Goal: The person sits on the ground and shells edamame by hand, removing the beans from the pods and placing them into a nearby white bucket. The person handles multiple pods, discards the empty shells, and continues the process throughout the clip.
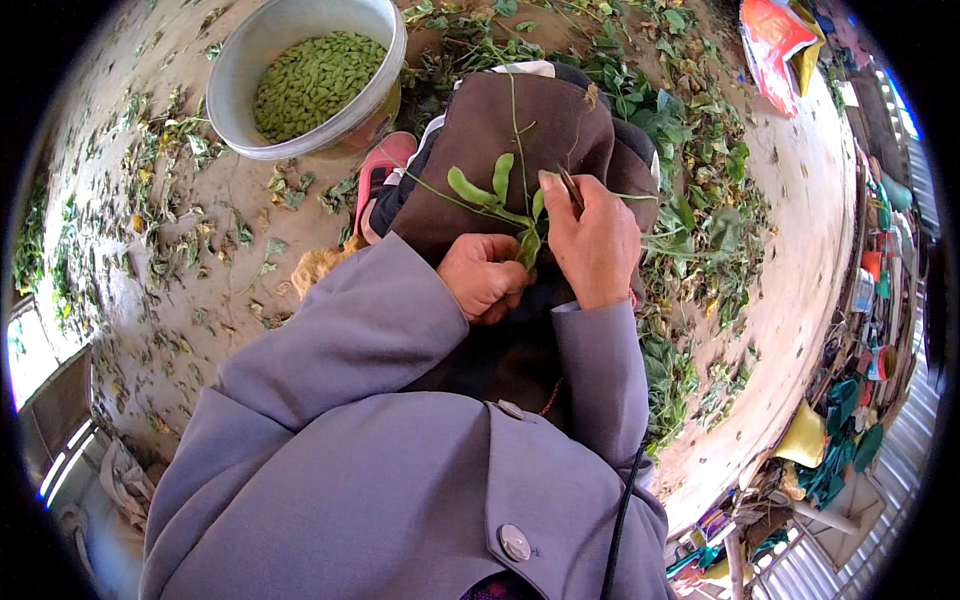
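My left hand (486,277) is closed around the lower part of a green bean plant stem, above my brown-covered lap (525,112). Plump green pods (471,187) fan out from the stem just beyond my fingers, with one pod (529,249) right against them. My right hand (594,244) is beside the pods, its thumb and forefinger pinching a small dark tool (571,187). Most of that tool is hidden in the hand, so its kind is unclear. Thin bare stalks (517,127) stretch from the pods across the lap.
Ahead on the left stands a pale plastic bucket (225,97) partly filled with green pods (319,86). Leafy plants (675,135) are heaped along my right; fallen leaves (172,150) litter the earthen floor. A red plastic bag (780,52) lies far right. Cluttered items (840,405) line the corrugated wall.
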A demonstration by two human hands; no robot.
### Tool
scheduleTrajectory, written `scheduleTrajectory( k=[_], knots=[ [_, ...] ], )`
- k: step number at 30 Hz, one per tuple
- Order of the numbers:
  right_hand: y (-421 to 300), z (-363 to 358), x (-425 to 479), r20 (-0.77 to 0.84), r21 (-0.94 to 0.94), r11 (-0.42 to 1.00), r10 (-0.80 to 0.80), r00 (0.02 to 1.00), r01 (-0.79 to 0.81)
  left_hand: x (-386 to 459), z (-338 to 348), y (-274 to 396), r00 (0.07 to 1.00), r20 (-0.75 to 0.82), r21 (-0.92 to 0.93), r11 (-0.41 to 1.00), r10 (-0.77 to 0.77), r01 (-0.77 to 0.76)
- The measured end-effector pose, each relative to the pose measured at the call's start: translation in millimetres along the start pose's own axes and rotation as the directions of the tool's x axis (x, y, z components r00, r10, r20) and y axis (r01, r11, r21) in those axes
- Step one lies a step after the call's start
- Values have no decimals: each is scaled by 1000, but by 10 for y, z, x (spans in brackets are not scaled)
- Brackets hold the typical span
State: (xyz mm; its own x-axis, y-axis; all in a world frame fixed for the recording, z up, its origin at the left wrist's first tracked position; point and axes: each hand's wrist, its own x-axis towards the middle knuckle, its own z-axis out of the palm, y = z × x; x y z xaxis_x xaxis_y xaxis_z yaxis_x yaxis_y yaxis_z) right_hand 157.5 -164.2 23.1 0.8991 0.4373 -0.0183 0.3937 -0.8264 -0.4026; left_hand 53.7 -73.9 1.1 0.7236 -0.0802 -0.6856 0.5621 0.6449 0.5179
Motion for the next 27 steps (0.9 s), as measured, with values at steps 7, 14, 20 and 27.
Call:
scheduleTrajectory(
  k=[7, 14, 20, 27],
  knots=[
    [111, 87, 41, 63, 553, 828, 67, 996, -91, -79, -40, 40, 999, 29, 58, 998, -32, 30],
    [180, 63, -84, -5, 805, 593, 37, 999, -18, -388, -244, 109, 954, 301, -34, 999, -7, 18],
    [132, -56, -300, -40, 738, 675, 29, 999, 10, -215, -121, 153, 978, 201, -69, 996, 63, -50],
    [66, -176, -621, 3, 554, 817, -196, 981, 162, -78, -149, 29, 978, 197, -123, 992, 66, -42]
  ],
)
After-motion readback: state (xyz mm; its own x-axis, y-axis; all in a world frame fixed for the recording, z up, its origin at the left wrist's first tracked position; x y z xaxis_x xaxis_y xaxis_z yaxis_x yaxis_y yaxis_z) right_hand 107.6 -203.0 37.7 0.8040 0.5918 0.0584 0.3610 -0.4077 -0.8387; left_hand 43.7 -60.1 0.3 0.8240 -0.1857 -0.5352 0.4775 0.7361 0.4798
